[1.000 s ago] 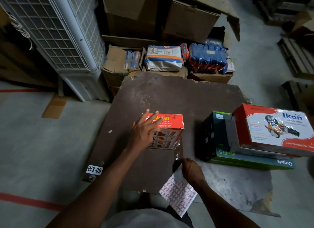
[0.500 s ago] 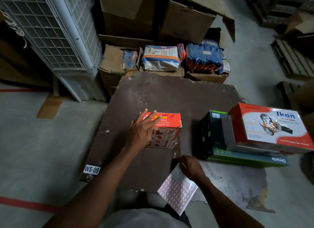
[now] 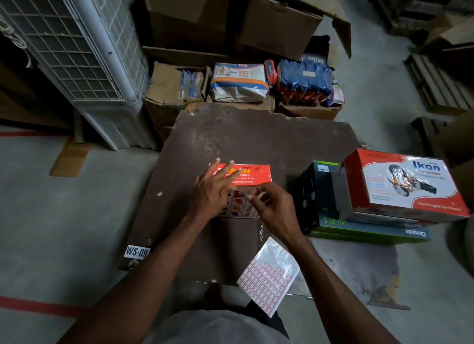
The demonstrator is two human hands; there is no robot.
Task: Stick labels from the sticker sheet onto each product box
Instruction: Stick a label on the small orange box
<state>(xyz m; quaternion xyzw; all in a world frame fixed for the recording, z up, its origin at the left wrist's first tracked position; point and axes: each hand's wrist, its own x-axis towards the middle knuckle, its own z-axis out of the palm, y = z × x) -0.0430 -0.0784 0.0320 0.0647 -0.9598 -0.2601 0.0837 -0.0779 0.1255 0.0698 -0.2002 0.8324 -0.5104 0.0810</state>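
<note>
A small red Ikon tape-dispenser box (image 3: 252, 173) stands in the middle of the dark brown board (image 3: 256, 138). My left hand (image 3: 213, 192) rests flat on the box's top and front with fingers spread. My right hand (image 3: 272, 207) is at the box's front face, thumb and forefinger pinching what looks like a small white label (image 3: 249, 196). The sticker sheet (image 3: 266, 277), a white sheet with a grid of red-bordered labels, lies at the board's near edge, untouched.
A stack at the right holds a big red Ikon box (image 3: 407, 184) on a green Wi-Fi box (image 3: 369, 230) and a dark box (image 3: 315, 192). Cardboard cartons with packets (image 3: 238, 81) stand behind the board. A white air cooler (image 3: 71, 48) is far left.
My right hand left the sticker sheet and rose to the front of the small red box with a label pinched. My left hand stayed on the box.
</note>
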